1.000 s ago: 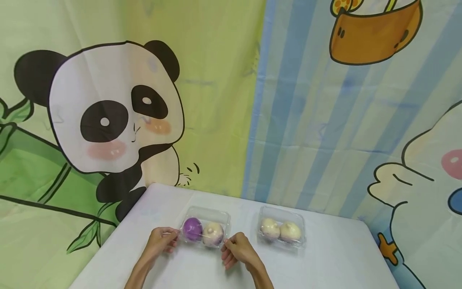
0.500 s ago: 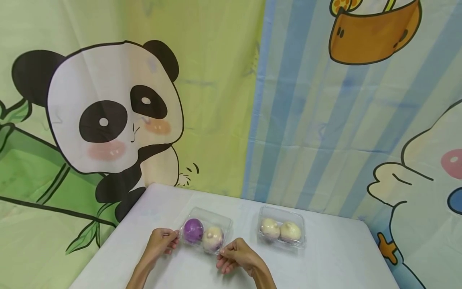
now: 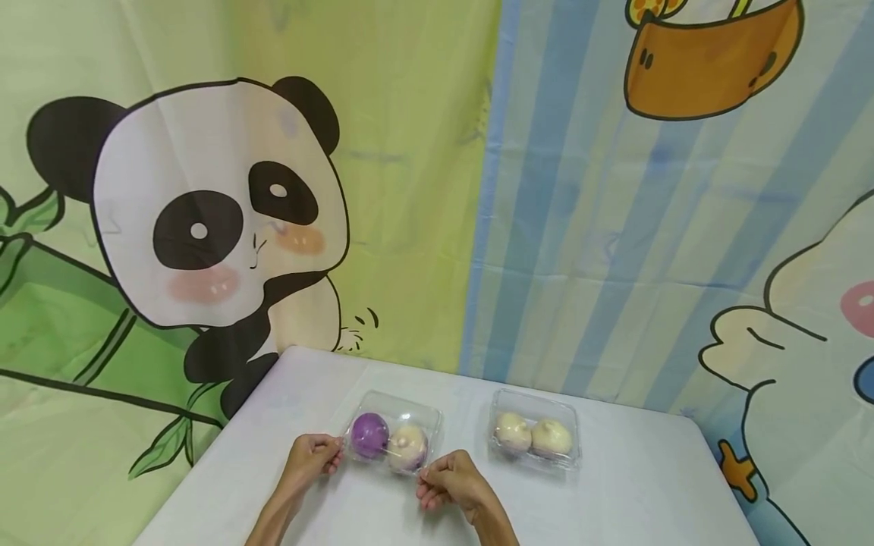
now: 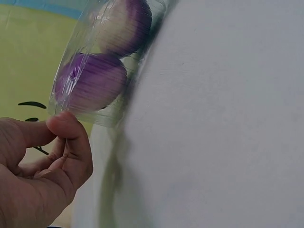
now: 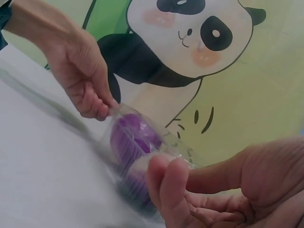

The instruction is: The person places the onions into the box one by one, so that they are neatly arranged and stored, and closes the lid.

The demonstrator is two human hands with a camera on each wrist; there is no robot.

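Observation:
A clear plastic clamshell box is between the two hands over the table. Inside lie a glossy purple ball and, to its right, a cream-topped ball with a purple underside, both onion-like in shape. My left hand pinches the box's left edge between thumb and forefinger. With thumb and curled fingers, my right hand pinches the front right corner. In the left wrist view the box's ribbed wall shows beside the left fingertips. The right fingers partly hide the cream ball in the right wrist view.
A second clear box stands to the right on the white table, holding two cream balls with darker undersides. Behind the table hangs a printed cloth with a cartoon panda.
The held box has turned slightly, its right end coming nearer the front and then back a little. My right hand moved with that corner. My left hand kept its pinch and shifted slightly right.

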